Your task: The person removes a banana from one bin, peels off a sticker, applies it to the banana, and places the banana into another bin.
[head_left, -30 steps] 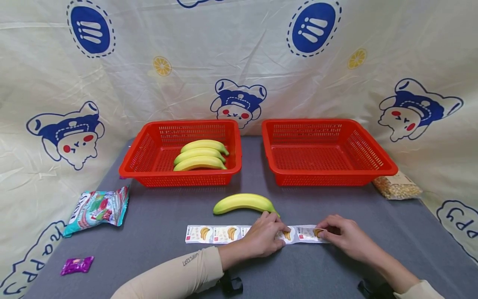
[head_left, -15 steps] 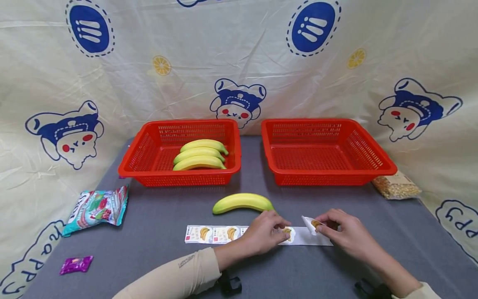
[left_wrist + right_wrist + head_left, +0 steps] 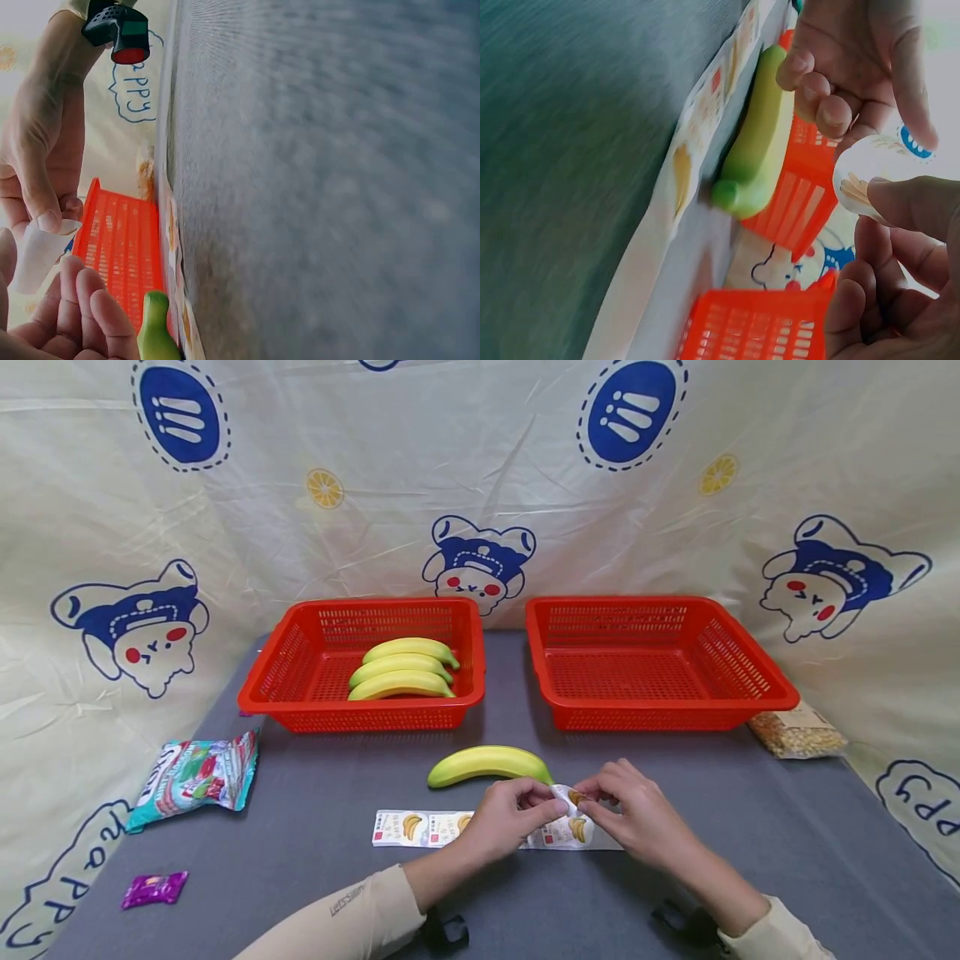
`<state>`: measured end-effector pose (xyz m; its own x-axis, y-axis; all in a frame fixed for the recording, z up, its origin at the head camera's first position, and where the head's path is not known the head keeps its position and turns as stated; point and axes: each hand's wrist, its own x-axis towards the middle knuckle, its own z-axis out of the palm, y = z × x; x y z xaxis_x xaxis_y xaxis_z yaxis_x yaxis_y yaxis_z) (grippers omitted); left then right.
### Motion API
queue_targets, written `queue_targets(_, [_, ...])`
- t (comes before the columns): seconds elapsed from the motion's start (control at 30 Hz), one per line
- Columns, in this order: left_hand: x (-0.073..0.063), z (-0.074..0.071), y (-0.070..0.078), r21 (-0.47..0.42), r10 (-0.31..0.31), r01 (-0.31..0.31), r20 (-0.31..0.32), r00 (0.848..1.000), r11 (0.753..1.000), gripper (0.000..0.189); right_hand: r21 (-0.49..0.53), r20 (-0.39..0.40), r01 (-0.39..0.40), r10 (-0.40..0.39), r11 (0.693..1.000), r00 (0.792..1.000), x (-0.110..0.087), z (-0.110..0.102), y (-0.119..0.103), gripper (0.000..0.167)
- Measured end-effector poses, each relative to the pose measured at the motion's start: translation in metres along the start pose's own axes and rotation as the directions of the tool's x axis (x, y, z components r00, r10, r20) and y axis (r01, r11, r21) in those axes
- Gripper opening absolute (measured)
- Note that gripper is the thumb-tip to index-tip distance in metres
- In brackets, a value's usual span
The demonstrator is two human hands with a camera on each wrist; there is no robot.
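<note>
Tabletop (image 3: pixel 330 781): label strip (image 3: pixel 392 828) laid flat crosswise, banana (image 3: pixel 487 763) just behind, presumably for easy reach. Left hand (image 3: pixel 497 822): grip appears released, fingers around the peeled label (image 3: pixel 855 166), not pinching. Right hand (image 3: pixel 637 814): grip pinches that label near its edge, likely sparing the adhesive. Versus half a second ago: right hand and label shifted toward left hand.

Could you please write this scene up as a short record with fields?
Right hand: pinches a sticker
Left hand: close to the sticker; contact unclear
Strip: on the table; stickers on it, bare backing at its right end
Loose banana: on the table, just beyond the strip
Left basket: three bananas inside
Right basket: beside the left basket, apart
Left side: snack bag, purple packet
Right side: grain bag
</note>
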<state>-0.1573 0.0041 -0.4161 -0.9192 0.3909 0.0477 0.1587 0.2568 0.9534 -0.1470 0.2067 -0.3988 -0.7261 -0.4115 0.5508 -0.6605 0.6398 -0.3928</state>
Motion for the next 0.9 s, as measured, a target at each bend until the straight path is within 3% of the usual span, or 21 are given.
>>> queue_targets(0.23, [-0.008, -0.017, 0.001, -0.015, 0.022, -0.023, -0.034, 0.999, 1.0, 0.02, 0.06, 0.013, 0.032, -0.033, 0.998, 0.999, 0.011, 0.011, -0.014, 0.021])
queue_targets(0.5, [-0.017, -0.039, -0.002, 0.039, 0.064, -0.064, -0.01, 0.998, 0.997, 0.016, 0.138, 0.036, 0.02, -0.026, 0.99, 0.999, 0.016, 0.023, -0.023, 0.021])
queue_targets(0.9, [-0.012, -0.063, -0.001, 0.189, 0.063, -0.044, -0.093, 0.994, 0.981, 0.017, 0.116, 0.124, -0.188, 0.174, 0.975, 0.977, 0.036, 0.038, -0.025, 0.011])
